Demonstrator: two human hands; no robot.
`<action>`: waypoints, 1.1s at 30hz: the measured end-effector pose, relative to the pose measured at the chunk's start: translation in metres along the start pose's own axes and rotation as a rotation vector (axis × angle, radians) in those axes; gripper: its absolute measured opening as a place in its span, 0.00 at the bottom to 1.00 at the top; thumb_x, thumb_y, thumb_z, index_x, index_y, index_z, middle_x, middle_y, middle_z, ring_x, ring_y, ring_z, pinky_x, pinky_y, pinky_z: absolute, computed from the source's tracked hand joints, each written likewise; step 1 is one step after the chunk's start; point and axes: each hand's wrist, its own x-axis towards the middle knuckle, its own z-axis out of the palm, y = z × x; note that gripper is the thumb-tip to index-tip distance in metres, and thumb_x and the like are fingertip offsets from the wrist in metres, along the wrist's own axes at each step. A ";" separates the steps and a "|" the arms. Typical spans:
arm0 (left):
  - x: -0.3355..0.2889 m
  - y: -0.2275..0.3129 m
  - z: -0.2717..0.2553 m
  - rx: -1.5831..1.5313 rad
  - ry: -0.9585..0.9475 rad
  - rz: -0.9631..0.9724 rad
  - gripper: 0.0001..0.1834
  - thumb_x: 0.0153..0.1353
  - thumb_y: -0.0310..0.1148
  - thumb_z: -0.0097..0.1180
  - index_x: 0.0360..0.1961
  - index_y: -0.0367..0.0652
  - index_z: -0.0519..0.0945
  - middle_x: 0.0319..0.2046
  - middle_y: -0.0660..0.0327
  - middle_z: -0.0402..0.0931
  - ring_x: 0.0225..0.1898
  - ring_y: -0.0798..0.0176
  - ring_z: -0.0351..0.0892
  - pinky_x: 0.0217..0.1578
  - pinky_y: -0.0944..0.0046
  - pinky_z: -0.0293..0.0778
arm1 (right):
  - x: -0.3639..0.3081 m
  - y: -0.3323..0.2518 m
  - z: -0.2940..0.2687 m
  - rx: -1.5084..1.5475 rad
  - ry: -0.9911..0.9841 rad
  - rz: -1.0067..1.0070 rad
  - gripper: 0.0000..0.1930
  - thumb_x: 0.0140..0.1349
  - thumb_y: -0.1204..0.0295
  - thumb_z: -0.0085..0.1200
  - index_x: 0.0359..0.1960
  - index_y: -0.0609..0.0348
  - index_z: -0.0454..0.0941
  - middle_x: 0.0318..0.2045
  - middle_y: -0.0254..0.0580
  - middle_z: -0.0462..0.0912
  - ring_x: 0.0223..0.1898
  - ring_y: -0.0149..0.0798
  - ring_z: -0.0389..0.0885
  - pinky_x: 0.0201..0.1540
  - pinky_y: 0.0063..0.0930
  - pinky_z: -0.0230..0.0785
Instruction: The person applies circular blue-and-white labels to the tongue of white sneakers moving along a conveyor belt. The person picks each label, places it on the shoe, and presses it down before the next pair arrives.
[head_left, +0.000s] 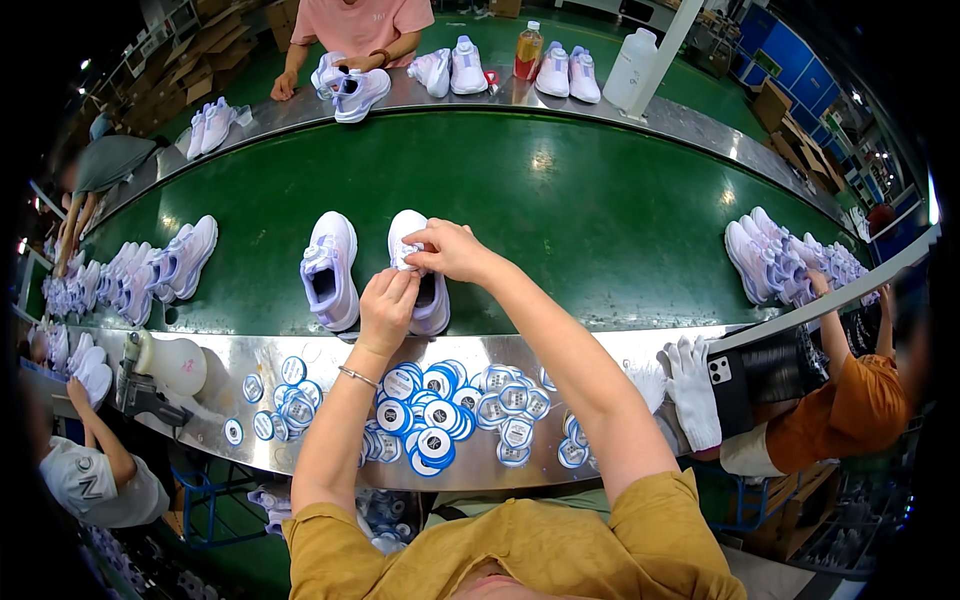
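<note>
A wide green conveyor belt [560,200] curves across the view, edged near and far by strips of bare metal counter [300,440]. At the belt's near edge, about the middle, stand two white and lilac shoes side by side, toes pointing away. The left shoe [328,268] is untouched. Both hands work at the right shoe [432,300]: the left hand [386,310] pinches closed over its opening, and the right hand [450,250] pinches near the tongue, fingers curled tight on something small; what exactly they grip is hidden.

On the near counter lies a heap of round blue and white tags [440,415], and at its right end a pair of white gloves [690,385]. More shoes wait in rows at the belt's left [170,265] and right ends [780,260].

By the look of it, this pair is only half attended to, with many shoes left.
</note>
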 end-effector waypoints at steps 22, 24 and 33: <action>-0.020 0.028 -0.017 -0.044 -0.233 -0.265 0.12 0.48 0.33 0.60 0.32 0.39 0.75 0.31 0.57 0.75 0.37 0.53 0.74 0.44 0.54 0.65 | -0.100 -0.002 -0.076 0.177 0.433 0.132 0.18 0.55 0.67 0.59 0.47 0.60 0.77 0.24 0.38 0.72 0.24 0.33 0.71 0.30 0.27 0.66; -0.025 0.009 -0.013 0.027 -0.295 -0.247 0.07 0.47 0.29 0.58 0.28 0.41 0.73 0.27 0.58 0.73 0.35 0.53 0.73 0.41 0.53 0.65 | -0.144 -0.006 -0.106 0.176 0.524 0.172 0.12 0.57 0.71 0.58 0.42 0.62 0.79 0.24 0.35 0.71 0.24 0.27 0.69 0.28 0.21 0.63; -0.006 -0.035 -0.041 0.496 -0.214 -0.287 0.19 0.49 0.27 0.58 0.45 0.41 0.75 0.46 0.53 0.74 0.46 0.49 0.74 0.45 0.54 0.69 | -0.361 -0.009 -0.167 0.020 0.752 0.492 0.05 0.58 0.76 0.56 0.33 0.64 0.80 0.23 0.35 0.75 0.27 0.25 0.72 0.29 0.20 0.63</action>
